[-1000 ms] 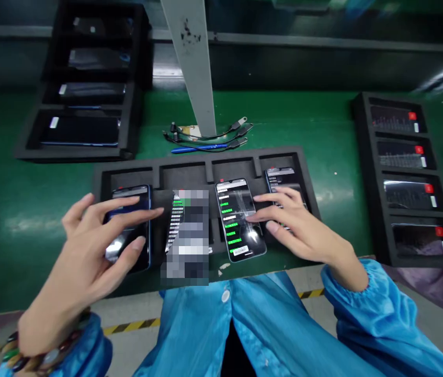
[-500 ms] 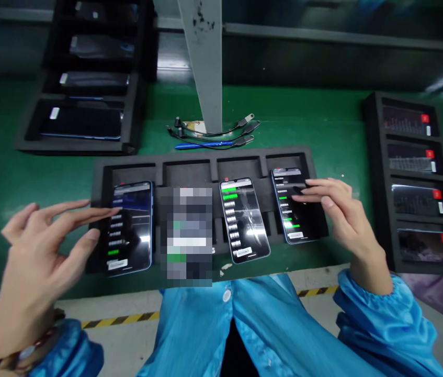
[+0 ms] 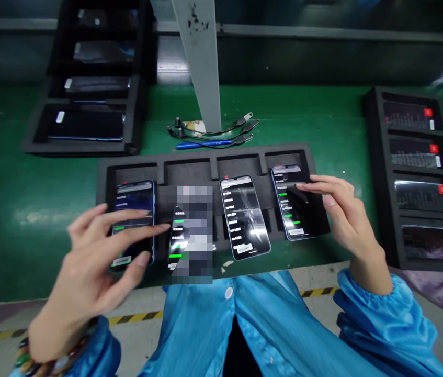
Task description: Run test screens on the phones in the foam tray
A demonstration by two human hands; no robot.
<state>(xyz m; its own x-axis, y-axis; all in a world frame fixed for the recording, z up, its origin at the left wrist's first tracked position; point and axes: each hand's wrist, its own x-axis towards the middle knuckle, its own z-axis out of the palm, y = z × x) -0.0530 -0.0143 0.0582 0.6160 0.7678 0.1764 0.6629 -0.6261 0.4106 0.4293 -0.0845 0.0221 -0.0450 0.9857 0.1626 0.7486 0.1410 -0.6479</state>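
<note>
Several smartphones lie face up with lit list screens on a black foam tray (image 3: 190,170). My left hand (image 3: 99,251), fingers spread, is over the leftmost smartphone (image 3: 137,193), and its index fingertip reaches the left edge of the second smartphone (image 3: 177,238). That second phone is partly blurred out. A third smartphone (image 3: 247,220) rests untouched between my hands. My right hand (image 3: 342,209) has its fingers stretched toward the rightmost smartphone (image 3: 290,209), a fingertip at its screen; contact is hard to tell. Neither hand grips anything.
At the back left stand foam trays (image 3: 131,141) holding dark phones. Another foam tray (image 3: 392,230) at the right holds phones with red stickers. Short black cables (image 3: 221,131) and a blue pen (image 3: 203,144) lie by a grey metal post (image 3: 201,68).
My left hand has moved right, from the leftmost phone across to the second one. My right fingers have shifted slightly upward over the rightmost phone. The third phone's list shows different lines.
</note>
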